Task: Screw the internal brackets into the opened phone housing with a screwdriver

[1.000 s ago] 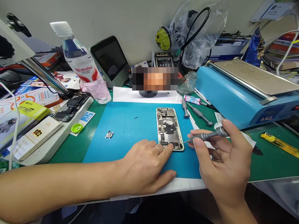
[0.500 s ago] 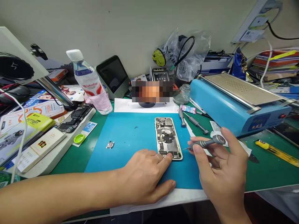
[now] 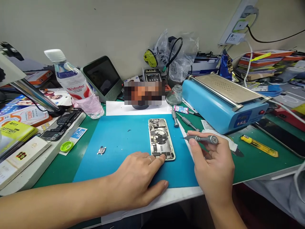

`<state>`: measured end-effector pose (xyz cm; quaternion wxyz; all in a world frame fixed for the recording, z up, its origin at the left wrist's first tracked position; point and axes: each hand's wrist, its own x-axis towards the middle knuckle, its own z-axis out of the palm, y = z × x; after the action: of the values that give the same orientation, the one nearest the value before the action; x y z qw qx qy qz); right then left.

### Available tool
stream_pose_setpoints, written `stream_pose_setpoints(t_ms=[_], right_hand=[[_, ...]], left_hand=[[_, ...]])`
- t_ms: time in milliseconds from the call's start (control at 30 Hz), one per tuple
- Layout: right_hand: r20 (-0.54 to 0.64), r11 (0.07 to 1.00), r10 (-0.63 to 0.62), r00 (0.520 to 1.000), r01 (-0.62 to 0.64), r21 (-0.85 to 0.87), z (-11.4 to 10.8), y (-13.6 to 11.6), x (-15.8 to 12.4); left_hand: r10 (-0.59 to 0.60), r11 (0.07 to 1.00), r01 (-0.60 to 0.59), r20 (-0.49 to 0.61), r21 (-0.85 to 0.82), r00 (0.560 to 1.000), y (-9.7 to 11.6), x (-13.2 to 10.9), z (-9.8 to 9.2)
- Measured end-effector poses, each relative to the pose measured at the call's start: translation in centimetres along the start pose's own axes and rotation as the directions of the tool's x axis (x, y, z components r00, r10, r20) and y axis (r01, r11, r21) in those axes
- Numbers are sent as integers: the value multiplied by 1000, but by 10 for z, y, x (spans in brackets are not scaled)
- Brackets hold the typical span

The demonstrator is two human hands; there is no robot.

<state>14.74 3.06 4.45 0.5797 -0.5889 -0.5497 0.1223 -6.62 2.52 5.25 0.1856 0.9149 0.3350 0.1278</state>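
An opened smartphone (image 3: 162,135), its inner parts bare, lies face up on the blue mat (image 3: 114,140). My left hand (image 3: 140,173) rests over its near end; the index fingertip presses on the lower edge, and the thumb stretches apart on the mat. To the right of the phone, my right hand (image 3: 212,162) is closed on a grey precision screwdriver (image 3: 200,139). The screwdriver is held almost level, its thin tip pointing left, clear of the phone. A small metal phone part (image 3: 101,150) sits on the left of the mat, and a tiny dark piece (image 3: 129,130) farther back.
Two more screwdrivers (image 3: 175,118) lie behind the phone, near a glass jar (image 3: 175,94). A blue heating plate machine (image 3: 221,105) stands at right, with a yellow cutter (image 3: 259,146) before it. At left are a water bottle (image 3: 76,89) and boxes (image 3: 22,160).
The whole view has swung to the right. My right hand has drawn the screwdriver slightly up and away from the phone, its fingers now closer round the handle. My left hand stays on the phone.
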Motion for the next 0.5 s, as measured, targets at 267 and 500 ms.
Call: stream_pose_setpoints(t_ms=[267, 500], right_hand=[[-1, 999, 22, 1000, -22, -26, -2, 1, 1], [26, 998, 52, 998, -52, -32, 0, 1, 4]], left_hand=[[-49, 998, 47, -47, -48, 998, -1, 0, 1], [-68, 993, 57, -103, -102, 992, -1, 0, 0]])
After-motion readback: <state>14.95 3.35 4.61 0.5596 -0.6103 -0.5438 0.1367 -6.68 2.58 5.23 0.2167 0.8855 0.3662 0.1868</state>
